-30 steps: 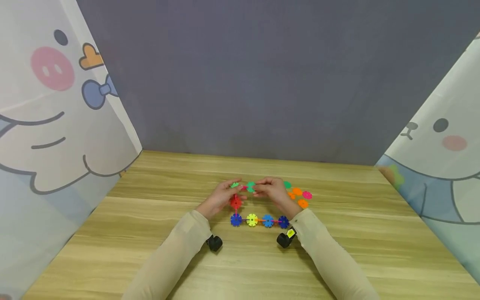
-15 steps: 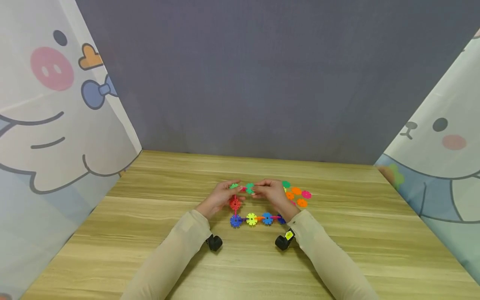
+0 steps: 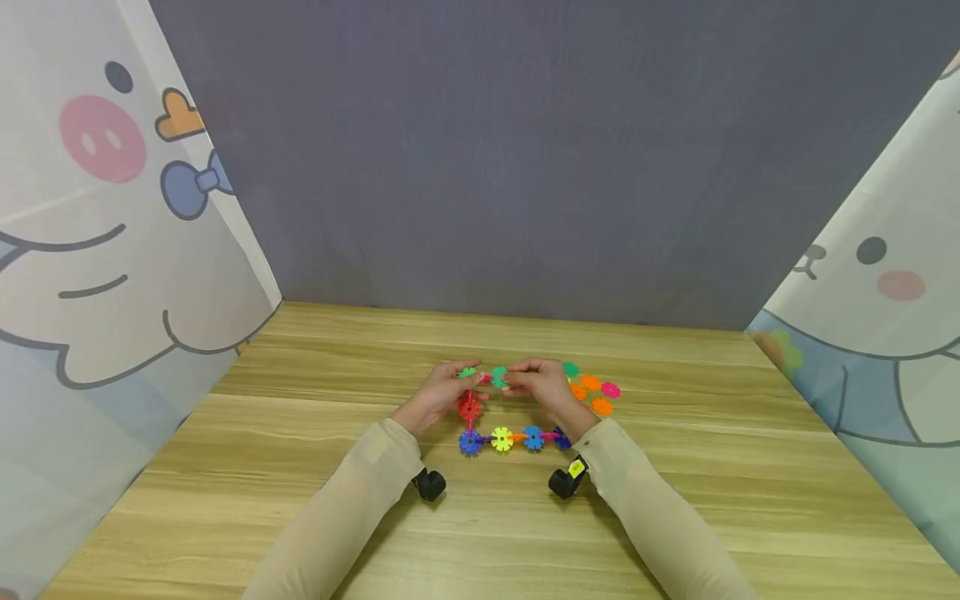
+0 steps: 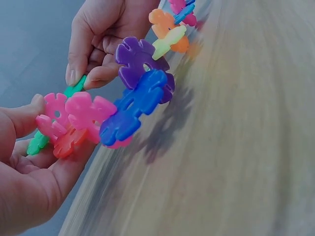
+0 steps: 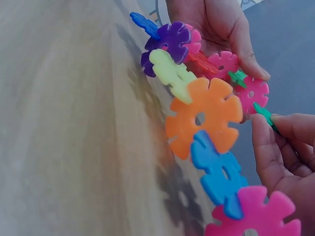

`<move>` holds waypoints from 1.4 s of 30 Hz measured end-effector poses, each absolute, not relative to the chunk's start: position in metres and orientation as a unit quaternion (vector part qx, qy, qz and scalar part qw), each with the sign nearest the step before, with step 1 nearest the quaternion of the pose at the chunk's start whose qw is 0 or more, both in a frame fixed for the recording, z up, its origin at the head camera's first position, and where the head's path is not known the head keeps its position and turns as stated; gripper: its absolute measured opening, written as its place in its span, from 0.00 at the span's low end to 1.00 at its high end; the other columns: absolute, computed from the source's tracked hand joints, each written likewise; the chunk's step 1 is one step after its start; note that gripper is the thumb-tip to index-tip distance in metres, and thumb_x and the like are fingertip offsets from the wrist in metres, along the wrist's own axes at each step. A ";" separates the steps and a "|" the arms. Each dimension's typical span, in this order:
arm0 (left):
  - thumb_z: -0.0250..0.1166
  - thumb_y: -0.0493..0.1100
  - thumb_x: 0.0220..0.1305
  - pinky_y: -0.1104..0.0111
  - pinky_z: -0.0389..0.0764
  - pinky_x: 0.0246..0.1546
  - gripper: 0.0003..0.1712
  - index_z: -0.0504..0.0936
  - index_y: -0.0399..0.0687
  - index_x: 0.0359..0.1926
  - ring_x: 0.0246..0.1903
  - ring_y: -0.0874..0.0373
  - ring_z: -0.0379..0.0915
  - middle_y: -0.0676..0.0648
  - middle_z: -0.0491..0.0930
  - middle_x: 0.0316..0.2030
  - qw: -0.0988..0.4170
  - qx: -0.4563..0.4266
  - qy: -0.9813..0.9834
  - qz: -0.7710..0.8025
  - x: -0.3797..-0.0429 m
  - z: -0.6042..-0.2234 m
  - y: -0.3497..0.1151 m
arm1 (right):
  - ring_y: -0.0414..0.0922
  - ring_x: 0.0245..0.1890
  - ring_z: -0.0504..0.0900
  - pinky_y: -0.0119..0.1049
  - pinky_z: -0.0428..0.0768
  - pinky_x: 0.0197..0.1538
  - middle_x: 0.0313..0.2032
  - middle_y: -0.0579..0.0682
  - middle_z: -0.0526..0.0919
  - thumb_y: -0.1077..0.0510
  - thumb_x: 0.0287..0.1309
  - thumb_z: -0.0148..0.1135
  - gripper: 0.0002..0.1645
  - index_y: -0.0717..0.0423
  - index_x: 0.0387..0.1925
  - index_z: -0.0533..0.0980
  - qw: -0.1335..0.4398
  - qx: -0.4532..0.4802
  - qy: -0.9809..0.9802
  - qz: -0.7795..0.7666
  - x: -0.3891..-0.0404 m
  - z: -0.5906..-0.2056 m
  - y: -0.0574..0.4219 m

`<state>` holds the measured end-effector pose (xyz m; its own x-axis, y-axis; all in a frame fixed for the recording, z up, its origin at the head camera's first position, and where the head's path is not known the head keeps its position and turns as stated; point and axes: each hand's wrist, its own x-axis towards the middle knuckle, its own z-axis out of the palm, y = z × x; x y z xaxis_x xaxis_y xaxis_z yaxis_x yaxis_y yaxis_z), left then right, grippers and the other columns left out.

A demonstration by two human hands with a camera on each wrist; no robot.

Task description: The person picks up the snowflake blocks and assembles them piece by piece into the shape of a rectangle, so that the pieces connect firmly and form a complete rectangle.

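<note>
Both hands hold a linked chain of notched plastic snowflake discs, raised slightly above the table. My right hand (image 3: 543, 387) pinches a green disc (image 5: 264, 114) between thumb and forefinger. That disc meets a pink disc (image 5: 253, 92) at the chain's end. My left hand (image 3: 438, 396) grips the chain near its pink and green discs, with a red disc (image 3: 469, 408) just below the fingers. From there the chain turns past a blue disc (image 3: 471, 442), then runs right through a yellow disc (image 3: 502, 439) and a lighter blue disc (image 3: 533, 438). The right wrist partly covers a dark blue disc.
Loose discs lie on the wooden table (image 3: 300, 500) behind the right hand, including orange (image 3: 602, 407), pink (image 3: 611, 390) and green (image 3: 571, 369) ones. A grey panel (image 3: 480, 167) rises behind the table. Cartoon-printed curtains hang at both sides.
The right hand and the green disc it pinches have shifted very slightly left and down. The right wrist now covers part of the dark blue disc. Both hands keep their hold.
</note>
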<state>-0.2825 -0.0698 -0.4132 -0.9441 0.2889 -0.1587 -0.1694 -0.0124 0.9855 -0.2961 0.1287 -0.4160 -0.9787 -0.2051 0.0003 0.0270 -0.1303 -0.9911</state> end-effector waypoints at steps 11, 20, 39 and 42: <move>0.56 0.36 0.75 0.69 0.84 0.26 0.29 0.62 0.32 0.72 0.34 0.53 0.85 0.36 0.82 0.47 0.140 0.062 0.687 0.711 -0.283 -0.407 -0.069 | 0.43 0.23 0.86 0.38 0.87 0.36 0.28 0.52 0.84 0.76 0.58 0.61 0.10 0.81 0.42 0.77 0.045 -0.058 0.664 -0.744 -0.295 -0.410 0.123; 0.56 0.38 0.75 0.71 0.83 0.26 0.27 0.66 0.39 0.72 0.32 0.58 0.84 0.34 0.81 0.51 0.172 0.061 0.675 0.715 -0.286 -0.413 -0.073 | 0.43 0.22 0.85 0.38 0.87 0.35 0.27 0.53 0.85 0.78 0.57 0.61 0.09 0.82 0.41 0.77 0.071 -0.064 0.663 -0.743 -0.299 -0.412 0.125; 0.57 0.41 0.75 0.62 0.86 0.37 0.28 0.64 0.39 0.72 0.36 0.56 0.84 0.39 0.83 0.48 0.181 0.089 0.671 0.713 -0.290 -0.418 -0.072 | 0.44 0.27 0.87 0.41 0.87 0.38 0.30 0.56 0.87 0.73 0.61 0.62 0.14 0.81 0.47 0.77 0.094 -0.107 0.709 -0.691 -0.300 -0.407 0.135; 0.56 0.40 0.76 0.61 0.86 0.38 0.27 0.65 0.39 0.71 0.37 0.56 0.84 0.38 0.82 0.50 0.181 0.091 0.673 0.711 -0.289 -0.418 -0.073 | 0.46 0.27 0.87 0.42 0.87 0.38 0.30 0.56 0.87 0.72 0.61 0.63 0.14 0.80 0.47 0.77 0.100 -0.115 0.709 -0.689 -0.300 -0.405 0.138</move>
<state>-0.2891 -0.0729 -0.4179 -0.9180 0.3794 -0.1150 -0.1356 -0.0278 0.9904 -0.2999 0.1378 -0.4054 -0.9537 -0.3004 0.0164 -0.0247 0.0240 -0.9994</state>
